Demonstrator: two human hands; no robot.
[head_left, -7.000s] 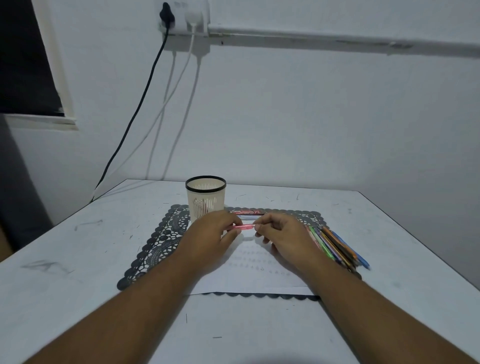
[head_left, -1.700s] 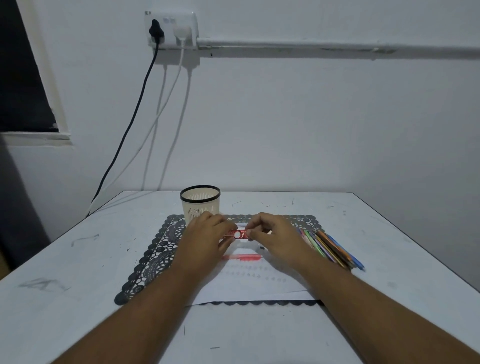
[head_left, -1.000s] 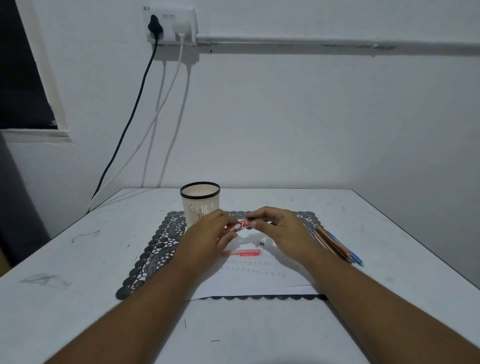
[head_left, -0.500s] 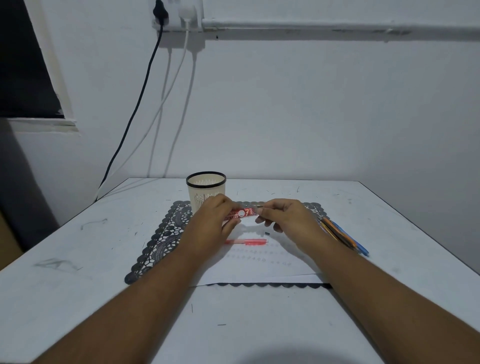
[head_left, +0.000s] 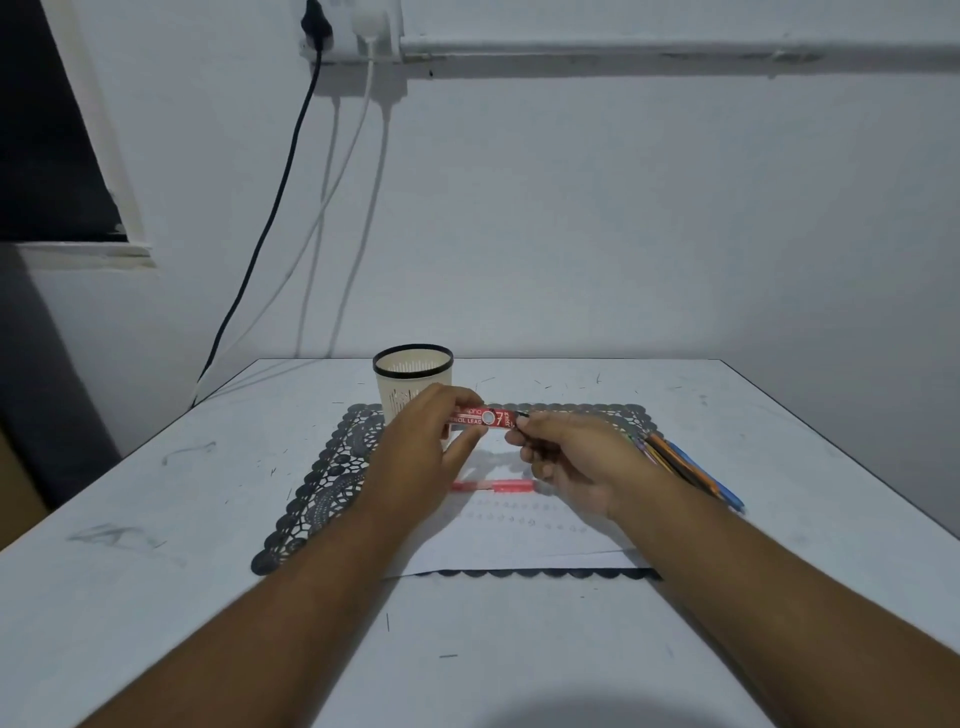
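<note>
Both outstretched, left hand (head_left: 421, 449) and right hand (head_left: 579, 462) pinch opposite ends of the lead case (head_left: 485, 417).

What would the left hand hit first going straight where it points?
Probably the cream cup: the left hand, holding the red lead case, points away from the person toward it. How near they are is unclear from this view.

The scuffed white bench (head_left: 156, 519) carries a black lace mat (head_left: 332, 483), and coloured pens (head_left: 691, 470) lie along the mat's right edge.
</note>
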